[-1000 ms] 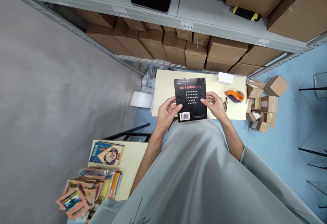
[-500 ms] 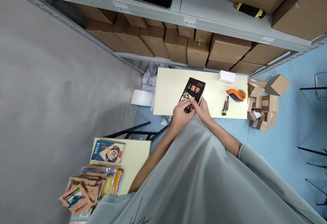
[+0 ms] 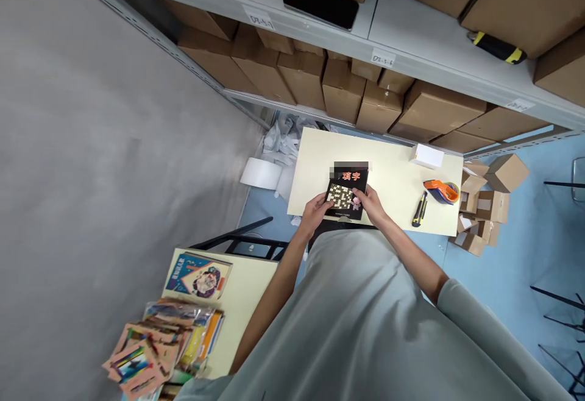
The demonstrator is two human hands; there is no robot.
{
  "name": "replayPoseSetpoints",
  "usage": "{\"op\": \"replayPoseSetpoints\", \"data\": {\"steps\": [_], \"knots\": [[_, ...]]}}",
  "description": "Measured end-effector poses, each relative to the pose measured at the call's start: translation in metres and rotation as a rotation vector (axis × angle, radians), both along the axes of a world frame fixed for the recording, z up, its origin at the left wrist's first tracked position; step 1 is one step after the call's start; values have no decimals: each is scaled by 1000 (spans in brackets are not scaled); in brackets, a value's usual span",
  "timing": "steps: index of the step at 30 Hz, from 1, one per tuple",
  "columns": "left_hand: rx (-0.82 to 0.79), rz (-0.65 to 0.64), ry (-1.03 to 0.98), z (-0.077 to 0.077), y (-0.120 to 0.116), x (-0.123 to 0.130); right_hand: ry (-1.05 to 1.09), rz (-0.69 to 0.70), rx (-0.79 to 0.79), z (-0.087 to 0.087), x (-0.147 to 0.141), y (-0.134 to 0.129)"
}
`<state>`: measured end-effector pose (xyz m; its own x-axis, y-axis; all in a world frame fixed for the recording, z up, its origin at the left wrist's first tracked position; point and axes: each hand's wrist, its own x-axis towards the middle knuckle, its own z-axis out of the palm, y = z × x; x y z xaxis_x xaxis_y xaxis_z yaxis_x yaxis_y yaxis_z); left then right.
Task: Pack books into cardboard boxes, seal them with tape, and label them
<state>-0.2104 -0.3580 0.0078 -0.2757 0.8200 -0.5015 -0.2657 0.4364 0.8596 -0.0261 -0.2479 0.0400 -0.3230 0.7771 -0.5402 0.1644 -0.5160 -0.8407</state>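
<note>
A black book point(image 3: 340, 197) with orange lettering and a crossword grid on its cover is held between my two hands, over the front edge of a pale table point(image 3: 315, 151). My left hand point(image 3: 314, 213) grips its lower left side, thumb on the cover. On the right side, my right hand point(image 3: 371, 205) has its thumb on the cover and its fingers behind. Right of the book, a black and yellow utility knife point(image 3: 419, 209) lies on the table. Beside it is an orange and blue tape dispenser point(image 3: 441, 192), and farther back a white box point(image 3: 427, 156).
A shelf rack point(image 3: 329, 41) with cardboard boxes, a phone point(image 3: 320, 2) and another utility knife point(image 3: 498, 47) rises behind the table. Small cartons point(image 3: 491, 206) are piled at right. At lower left, a second table point(image 3: 247, 285) bears books. A white roll point(image 3: 260, 173) stands left.
My hands have spread to opposite sides of the book, uncovering its grid. The book now sits straighter and nearer my body. The camera view has tilted.
</note>
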Motion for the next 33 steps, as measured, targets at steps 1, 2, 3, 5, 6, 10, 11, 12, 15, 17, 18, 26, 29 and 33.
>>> {"op": "replayPoseSetpoints", "data": {"steps": [1,2,3,5,6,10,11,12,15,17,18,26,29,33], "knots": [[-28,14,12,-8,2,-8,-20,22,-23,-11,-9,5],[-61,24,30,-16,5,-17,-41,44,-46,-23,-20,11],[-93,32,51,-24,10,-28,-66,67,-64,-34,-31,18],[-136,43,89,-40,25,-51,-141,99,-69,-55,-58,34],[-141,46,105,-47,35,-64,-187,109,-56,-64,-73,43],[-135,85,158,-75,79,-113,-336,107,36,-96,-125,80],[-146,95,170,-81,90,-123,-355,102,52,-102,-134,88],[-160,100,182,-88,100,-132,-370,98,59,-109,-143,94],[-196,85,210,-104,122,-151,-400,91,38,-124,-159,105],[-217,72,238,-113,130,-158,-411,85,18,-131,-164,106],[-224,72,259,-117,132,-160,-413,83,11,-134,-165,105],[-205,95,395,-120,77,-157,-402,-12,80,-125,-110,72],[-199,1,558,-116,31,-144,-599,7,118,-115,-74,41],[-310,-116,719,-112,-16,-115,-691,175,-18,-112,-55,2]]}}
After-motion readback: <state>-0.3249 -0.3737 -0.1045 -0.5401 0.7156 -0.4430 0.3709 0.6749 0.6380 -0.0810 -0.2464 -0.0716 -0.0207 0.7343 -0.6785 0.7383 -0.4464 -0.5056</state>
